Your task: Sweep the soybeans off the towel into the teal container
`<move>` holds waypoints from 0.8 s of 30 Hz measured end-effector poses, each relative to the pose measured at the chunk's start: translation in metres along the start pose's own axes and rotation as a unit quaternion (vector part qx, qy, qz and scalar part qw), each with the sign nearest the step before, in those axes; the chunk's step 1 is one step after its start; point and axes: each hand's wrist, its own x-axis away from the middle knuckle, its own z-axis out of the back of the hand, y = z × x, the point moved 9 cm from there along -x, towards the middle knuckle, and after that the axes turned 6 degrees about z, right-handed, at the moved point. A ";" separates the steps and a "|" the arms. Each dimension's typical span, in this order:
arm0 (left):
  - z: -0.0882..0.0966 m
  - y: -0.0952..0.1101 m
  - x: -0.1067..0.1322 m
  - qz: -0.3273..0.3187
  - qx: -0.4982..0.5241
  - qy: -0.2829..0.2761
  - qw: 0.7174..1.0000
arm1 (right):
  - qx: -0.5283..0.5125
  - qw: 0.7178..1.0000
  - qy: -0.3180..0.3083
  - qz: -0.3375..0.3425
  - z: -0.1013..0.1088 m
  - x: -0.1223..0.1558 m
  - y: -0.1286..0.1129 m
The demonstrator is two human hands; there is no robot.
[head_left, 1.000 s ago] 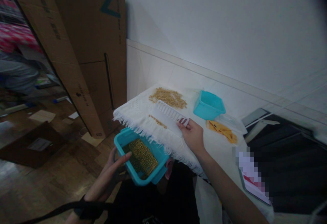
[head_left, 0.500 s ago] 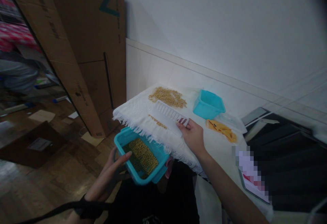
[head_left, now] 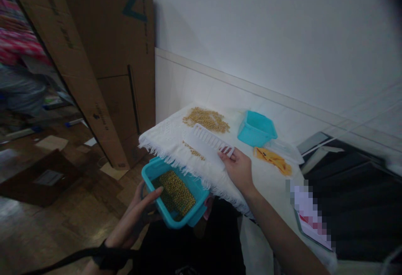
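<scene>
My left hand (head_left: 140, 208) is closed on the near-left rim of a blue plastic bin (head_left: 201, 183), its thumb over the edge. The bin sits tilted just below the fringed edge of a white cloth (head_left: 163, 130), with soybeans (head_left: 179, 189) covering part of its floor. My right hand (head_left: 237, 168) grips one end of a white slotted plastic piece (head_left: 205, 134) above the cloth. A short scattered row of soybeans (head_left: 194, 151) lies between this piece and the fringe. Beyond it spreads a larger pile of soybeans (head_left: 205, 118).
A second blue bin (head_left: 259, 128) stands on the table by the wall, near a folded yellow cloth (head_left: 273, 160) and a clear plastic lid (head_left: 287, 149). A tall cardboard box (head_left: 116, 78) rises at the left. A blurred flat item (head_left: 314, 224) lies at the right edge.
The white slotted piece and my right hand have shifted slightly right. The short row of soybeans looks a little more spread out. The held bin has barely moved.
</scene>
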 end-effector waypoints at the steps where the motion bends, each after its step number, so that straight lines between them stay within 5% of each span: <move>1: 0.000 0.000 0.000 0.000 -0.001 0.001 1.000 | 0.001 1.000 0.003 0.000 0.000 0.000 0.000; 19: -0.003 0.000 0.001 0.000 0.008 -0.005 1.000 | 0.004 1.000 -0.010 -0.007 -0.005 0.000 -0.002; 24: -0.006 0.004 0.008 -0.006 0.001 -0.007 1.000 | -0.005 1.000 0.018 -0.019 0.009 0.002 -0.001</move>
